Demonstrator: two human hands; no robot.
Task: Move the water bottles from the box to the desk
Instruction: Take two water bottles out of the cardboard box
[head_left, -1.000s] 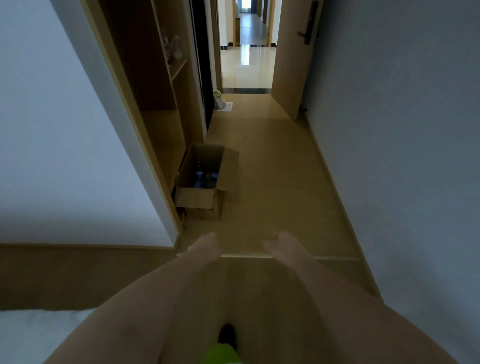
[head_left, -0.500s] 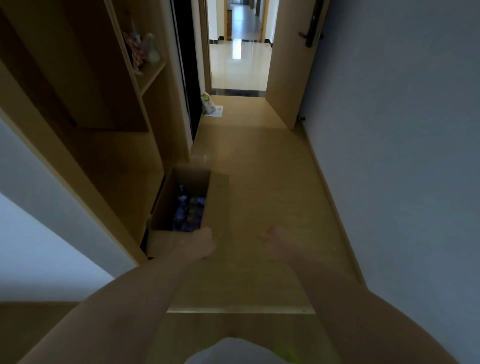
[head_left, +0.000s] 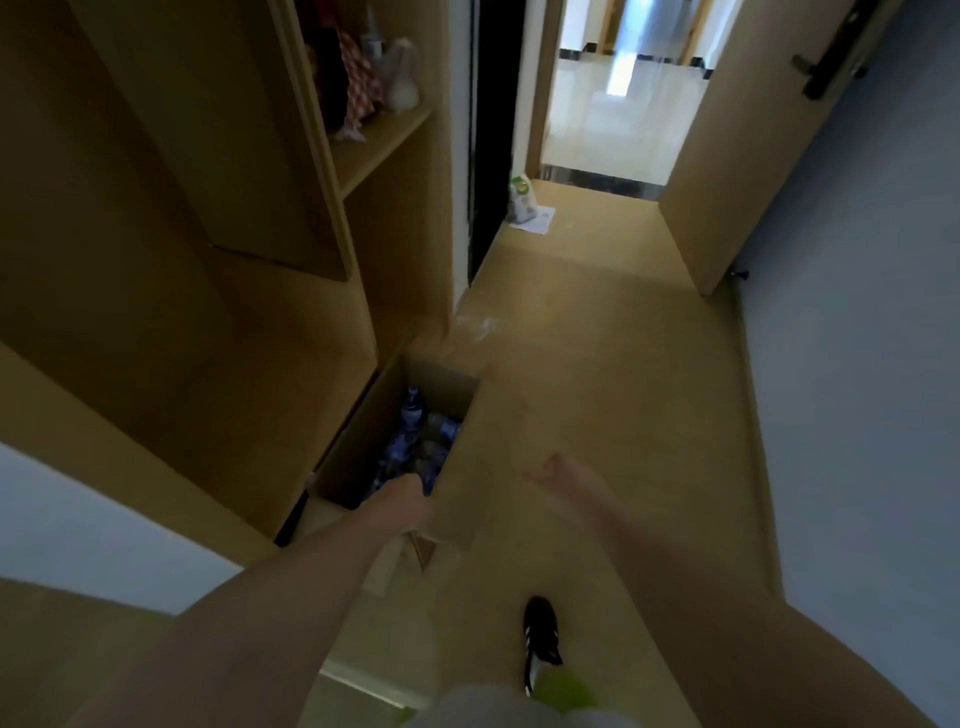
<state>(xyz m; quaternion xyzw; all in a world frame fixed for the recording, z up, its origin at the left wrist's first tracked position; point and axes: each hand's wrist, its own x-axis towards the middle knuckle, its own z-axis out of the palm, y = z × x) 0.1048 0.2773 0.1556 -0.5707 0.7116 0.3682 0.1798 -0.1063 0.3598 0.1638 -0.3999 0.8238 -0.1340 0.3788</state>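
I am closing in on the cardboard box (head_left: 363, 457) on the floor by the wardrobe (head_left: 218, 322), my left hand (head_left: 410, 496) now reaching over its near edge toward the water bottles (head_left: 415, 441) inside, its fingers' state untellable, while my right hand (head_left: 553, 470) is hanging loosely curled and empty beside it.

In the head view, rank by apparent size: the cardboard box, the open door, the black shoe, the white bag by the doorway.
1. open door
2. cardboard box
3. black shoe
4. white bag, though it is much farther from the camera, so its true size against the shoe is unsure.
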